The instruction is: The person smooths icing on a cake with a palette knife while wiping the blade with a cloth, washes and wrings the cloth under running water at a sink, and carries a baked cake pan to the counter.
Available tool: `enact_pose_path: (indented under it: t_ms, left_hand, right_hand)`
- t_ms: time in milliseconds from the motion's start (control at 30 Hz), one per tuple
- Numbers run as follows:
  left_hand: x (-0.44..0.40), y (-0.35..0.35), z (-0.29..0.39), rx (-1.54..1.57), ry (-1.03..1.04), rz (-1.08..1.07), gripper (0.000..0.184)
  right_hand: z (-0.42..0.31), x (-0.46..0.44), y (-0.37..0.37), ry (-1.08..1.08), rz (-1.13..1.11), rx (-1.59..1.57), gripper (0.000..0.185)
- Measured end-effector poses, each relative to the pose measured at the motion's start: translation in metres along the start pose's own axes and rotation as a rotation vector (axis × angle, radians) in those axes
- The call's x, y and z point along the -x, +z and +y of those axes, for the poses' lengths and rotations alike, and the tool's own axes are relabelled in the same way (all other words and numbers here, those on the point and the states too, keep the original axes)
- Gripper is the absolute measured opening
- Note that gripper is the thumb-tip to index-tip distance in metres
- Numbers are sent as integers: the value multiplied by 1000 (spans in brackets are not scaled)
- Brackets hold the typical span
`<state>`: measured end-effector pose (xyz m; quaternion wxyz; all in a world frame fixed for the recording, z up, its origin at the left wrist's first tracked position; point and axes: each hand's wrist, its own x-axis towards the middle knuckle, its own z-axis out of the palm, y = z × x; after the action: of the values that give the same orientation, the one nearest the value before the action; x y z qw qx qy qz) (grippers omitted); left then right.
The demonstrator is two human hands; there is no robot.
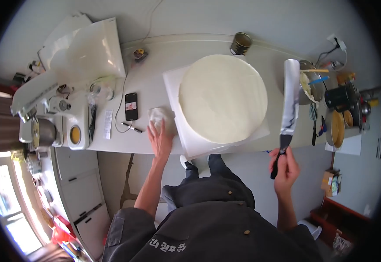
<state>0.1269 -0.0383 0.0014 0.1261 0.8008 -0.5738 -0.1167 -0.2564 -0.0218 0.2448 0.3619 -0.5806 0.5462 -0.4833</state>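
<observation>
A large round cake [223,98] with a smooth, cream-coloured top sits on a white square board [173,94] in the middle of the counter. Left of the board, my left hand [160,140] lies on a white folded cloth [157,115], its fingers spread over the near part. To the right of the cake, my right hand [285,171] is wrapped round the black handle of an icing spatula [290,96]. The long metal blade points up and away from me, apart from the cake, with pale smears on it.
A phone [131,107], a pen [132,127] and a receipt [108,124] lie left of the cloth. A stand mixer [35,96] is farther left. At the right stand a mixing bowl [317,87] with spatulas and a round pan [337,130]. Behind the cake is a tin [241,43].
</observation>
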Motion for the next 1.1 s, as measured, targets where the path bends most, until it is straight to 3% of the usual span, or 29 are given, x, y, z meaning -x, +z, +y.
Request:
enact_pose_path:
  t_ms: [100, 167, 333, 400, 467, 500, 567, 600, 667, 733, 800, 933, 1000, 1100]
  left_hand:
    - [3, 36, -18, 17, 54, -119, 76]
    - [18, 39, -17, 26, 196, -6, 68]
    - [102, 22, -55, 12, 367, -25, 48]
    - [136, 8, -86, 102, 213, -241, 39]
    - [147, -37, -81, 449, -343, -464, 27]
    - [150, -46, -88, 450, -314, -474, 27]
    - [161, -64, -106, 1042, -676, -261, 30]
    - [160, -83, -100, 1041, -676, -264, 30]
    - [141, -117, -67, 1840, -610, -262, 41]
    - [125, -118, -36, 2059, -623, -200, 42]
    - [113, -89, -42, 1759, -689, -188, 40]
    - [93, -53, -49, 1800, -837, 81, 38]
    - [80, -44, -59, 1779, -927, 218, 39]
    - [56, -40, -77, 1711, -806, 114, 41]
  right_hand:
    - [-16, 13, 28, -22, -202, 16, 35]
    - [-25, 17, 43, -61, -403, 75, 33]
    - [-29, 43, 85, -146, -476, 22, 38]
    - [-32, 52, 101, -127, -667, 115, 44]
    - [-16, 61, 128, -84, -742, 44, 52]
    - [-9, 62, 141, -12, -815, 106, 50]
    - [10, 68, 175, -5, -798, 217, 46]
    - [23, 73, 197, -8, -808, 322, 41]
    - [62, 85, 244, 3, -810, 399, 28]
    - [64, 94, 282, 5, -873, 438, 24]
    - [61, 105, 299, 10, -942, 456, 22]
    - [51, 105, 271, 207, -1031, 411, 21]
    - [59, 113, 238, 165, -1019, 420, 22]
    - [14, 94, 185, 228, -1031, 475, 23]
